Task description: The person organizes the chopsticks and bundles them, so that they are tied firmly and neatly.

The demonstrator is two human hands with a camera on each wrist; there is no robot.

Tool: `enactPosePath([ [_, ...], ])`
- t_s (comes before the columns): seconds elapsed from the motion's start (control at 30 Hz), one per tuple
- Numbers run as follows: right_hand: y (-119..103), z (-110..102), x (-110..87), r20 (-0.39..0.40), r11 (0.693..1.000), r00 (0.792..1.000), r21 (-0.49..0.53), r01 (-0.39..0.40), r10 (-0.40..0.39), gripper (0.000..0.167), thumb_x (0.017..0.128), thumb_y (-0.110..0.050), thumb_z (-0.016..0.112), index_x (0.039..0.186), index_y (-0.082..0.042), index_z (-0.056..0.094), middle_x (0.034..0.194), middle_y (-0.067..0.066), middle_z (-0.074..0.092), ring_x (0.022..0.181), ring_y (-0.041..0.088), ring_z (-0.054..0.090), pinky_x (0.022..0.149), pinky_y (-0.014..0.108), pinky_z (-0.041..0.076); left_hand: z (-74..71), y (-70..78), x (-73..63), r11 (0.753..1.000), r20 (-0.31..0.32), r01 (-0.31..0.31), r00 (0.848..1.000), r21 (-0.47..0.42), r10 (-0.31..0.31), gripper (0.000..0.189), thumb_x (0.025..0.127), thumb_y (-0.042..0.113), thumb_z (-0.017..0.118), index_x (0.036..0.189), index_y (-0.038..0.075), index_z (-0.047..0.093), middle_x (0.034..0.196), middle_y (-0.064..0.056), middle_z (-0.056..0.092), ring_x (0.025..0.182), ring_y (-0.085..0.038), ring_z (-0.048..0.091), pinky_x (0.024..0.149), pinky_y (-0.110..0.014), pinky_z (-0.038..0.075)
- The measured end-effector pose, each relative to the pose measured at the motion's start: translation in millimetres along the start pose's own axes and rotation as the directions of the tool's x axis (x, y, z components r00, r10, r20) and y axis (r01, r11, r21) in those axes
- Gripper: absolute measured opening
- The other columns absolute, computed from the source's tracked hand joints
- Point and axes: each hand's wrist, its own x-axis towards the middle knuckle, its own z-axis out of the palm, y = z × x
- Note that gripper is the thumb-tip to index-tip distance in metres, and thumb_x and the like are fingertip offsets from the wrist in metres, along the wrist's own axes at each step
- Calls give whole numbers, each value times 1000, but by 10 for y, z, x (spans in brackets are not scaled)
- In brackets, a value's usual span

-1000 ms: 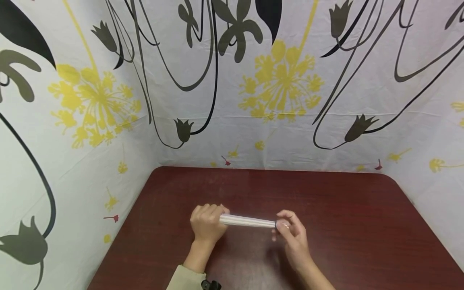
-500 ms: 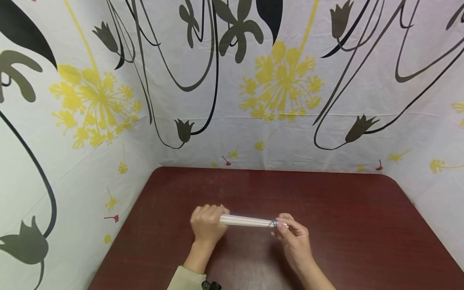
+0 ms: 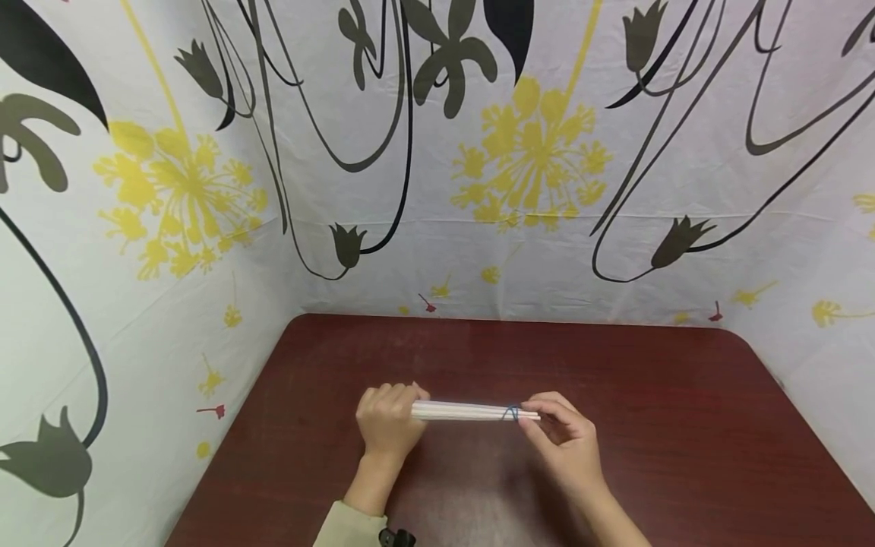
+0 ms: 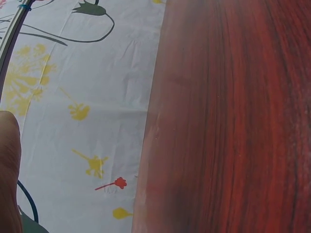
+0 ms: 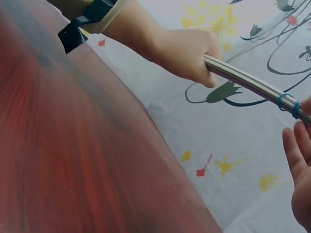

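Observation:
A bundle of pale chopsticks (image 3: 458,411) is held level above the table. My left hand (image 3: 390,419) grips its left end in a fist; that end is hidden inside the palm. A blue rubber band (image 3: 511,412) circles the bundle near its right end, with loops standing a little loose. Thumb and forefinger of my right hand (image 3: 563,437) pinch around the thin tips, just past the band. In the right wrist view, the band (image 5: 286,102) shows as two loops beside the right fingers (image 5: 293,150). Only a strip of the left hand (image 4: 8,165) appears in the left wrist view.
A dark red wooden table (image 3: 656,425) lies under both hands, with rounded far corners. White cloth (image 3: 437,190) printed with flowers hangs behind it and along its sides. A black strap (image 5: 92,22) is worn on the left wrist.
The right fingers have shifted rightward off the rubber band, so the band and chopstick tips have come into view. The bundle has risen slightly at its right end. My left hand keeps its grip.

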Motion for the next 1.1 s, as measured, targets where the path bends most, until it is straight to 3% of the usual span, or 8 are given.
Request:
enactPosePath([
  [0.1,-19,-25,35,41,999,998,-6,45,-44,33,75,31,63,102,12,68,99,17,64,96,11,67,83,23,56,-1,-7,3,1000,2,4,1000,1,-4,37,82,13,52,48,16,37,44,5,36,38,-14,28,40,-29,28],
  [0.37,17,-90,71,120,994,990,-73,85,-76,37,72,31,66,101,8,71,96,17,66,92,12,67,79,22,56,-3,-22,-14,1000,10,-10,1000,-2,10,34,76,12,56,49,16,36,44,5,36,38,-14,28,40,-29,28],
  [0.53,49,-125,105,182,980,977,-143,141,-114,40,70,28,70,102,5,73,95,16,69,90,12,67,77,19,55,1,-6,14,1000,-21,-21,1000,-1,21,38,83,13,51,49,17,35,44,5,34,39,-13,25,40,-29,26],
  [0.77,45,-89,130,260,959,957,-214,183,-124,41,65,19,81,102,2,76,94,13,74,86,14,71,78,20,54,26,100,55,998,-62,-63,996,-24,62,37,79,11,53,49,18,32,44,6,31,39,-13,24,40,-27,26],
  [0.93,16,-70,121,263,950,962,-277,143,-68,37,67,13,84,102,2,77,95,9,75,88,13,72,81,20,53,23,133,56,998,-54,-58,997,-32,56,39,81,12,52,49,17,32,44,6,32,38,-13,25,40,-28,27],
  [1.1,47,-111,111,252,966,962,-204,161,-107,51,63,18,83,111,5,72,97,18,72,93,13,70,82,19,53,15,137,36,998,-29,-42,999,-42,41,37,80,12,53,49,17,33,44,6,35,39,-13,27,41,-28,29],
])
